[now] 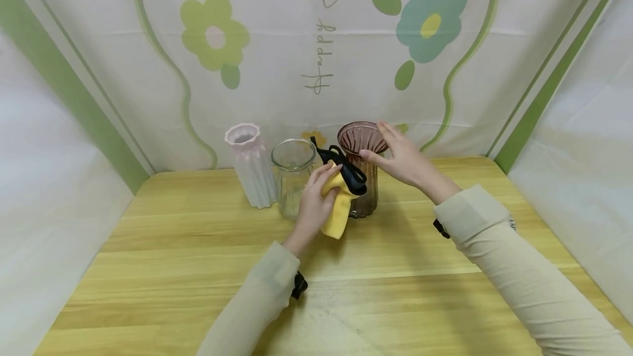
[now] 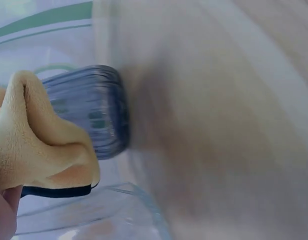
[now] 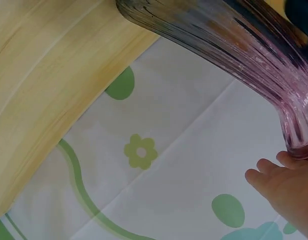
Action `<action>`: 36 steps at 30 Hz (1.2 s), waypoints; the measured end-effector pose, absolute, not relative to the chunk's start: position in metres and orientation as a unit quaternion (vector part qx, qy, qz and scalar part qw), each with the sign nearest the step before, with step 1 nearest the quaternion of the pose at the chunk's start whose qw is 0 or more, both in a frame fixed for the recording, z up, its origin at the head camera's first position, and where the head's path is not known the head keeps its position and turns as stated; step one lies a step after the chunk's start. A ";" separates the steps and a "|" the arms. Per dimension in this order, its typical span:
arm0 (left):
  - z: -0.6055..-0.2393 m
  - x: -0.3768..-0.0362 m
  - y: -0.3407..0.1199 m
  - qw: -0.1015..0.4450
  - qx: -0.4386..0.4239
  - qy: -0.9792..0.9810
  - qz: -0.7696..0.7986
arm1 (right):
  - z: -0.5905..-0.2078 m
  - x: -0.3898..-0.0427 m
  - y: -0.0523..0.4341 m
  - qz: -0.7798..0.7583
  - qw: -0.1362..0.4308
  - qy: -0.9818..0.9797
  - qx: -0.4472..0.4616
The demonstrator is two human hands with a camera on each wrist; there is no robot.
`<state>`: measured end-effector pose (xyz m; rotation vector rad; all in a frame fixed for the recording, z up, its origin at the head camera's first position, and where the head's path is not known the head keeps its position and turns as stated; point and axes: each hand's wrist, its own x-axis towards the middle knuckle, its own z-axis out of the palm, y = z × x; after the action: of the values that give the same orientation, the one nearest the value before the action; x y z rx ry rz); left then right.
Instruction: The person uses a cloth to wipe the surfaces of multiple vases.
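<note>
My left hand (image 1: 316, 202) grips a folded yellow cloth (image 1: 339, 216), whose black part (image 1: 348, 172) bulges above the fingers. In the left wrist view the cloth (image 2: 49, 145) looks fleecy, with a dark edge. Just behind it stands a ribbed, reddish glass vase (image 1: 368, 194) with a flared rim. At the right of that rim is my right hand (image 1: 407, 161), its fingers extended and thumb apart. The right wrist view has these fingertips (image 3: 256, 177) beside the rim, seemingly touching it. Left of the cloth is a clear glass jar (image 1: 289, 191), partly hidden by my left hand.
A pleated pink-and-white vase (image 1: 254, 172) stands left of the clear jar. All three vessels are near the back edge of the wooden table (image 1: 198, 268). Behind them hangs a white cloth backdrop (image 1: 277, 32) printed with flowers; white sheets flank both sides.
</note>
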<state>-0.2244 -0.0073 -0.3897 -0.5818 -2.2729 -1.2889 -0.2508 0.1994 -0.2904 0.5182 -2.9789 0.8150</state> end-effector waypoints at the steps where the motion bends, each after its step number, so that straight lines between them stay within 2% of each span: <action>1: -0.387 -0.225 -0.006 0.237 -0.213 -0.822 -0.472 | -0.291 -0.250 0.199 0.261 0.007 -0.951 0.163; 5: -0.378 -0.228 -0.003 0.245 -0.215 -0.814 -0.481 | -0.290 -0.248 0.195 0.261 0.017 -0.953 0.151; 12: -0.380 -0.228 0.000 0.168 -0.208 -0.841 -0.471 | -0.290 -0.243 0.190 0.256 0.020 -0.957 0.134; 21: -0.402 -0.227 -0.002 0.135 -0.194 -0.855 -0.461 | -0.290 -0.242 0.187 0.259 0.019 -0.958 0.122; 36: -0.413 -0.225 -0.006 0.136 -0.207 -0.862 -0.443 | -0.285 -0.250 0.199 0.233 0.001 -0.958 0.166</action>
<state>-0.2252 -0.0063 -0.4128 -0.5992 -2.4947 -1.2835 -0.2503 0.1994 -0.2854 0.5226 -3.0085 0.7320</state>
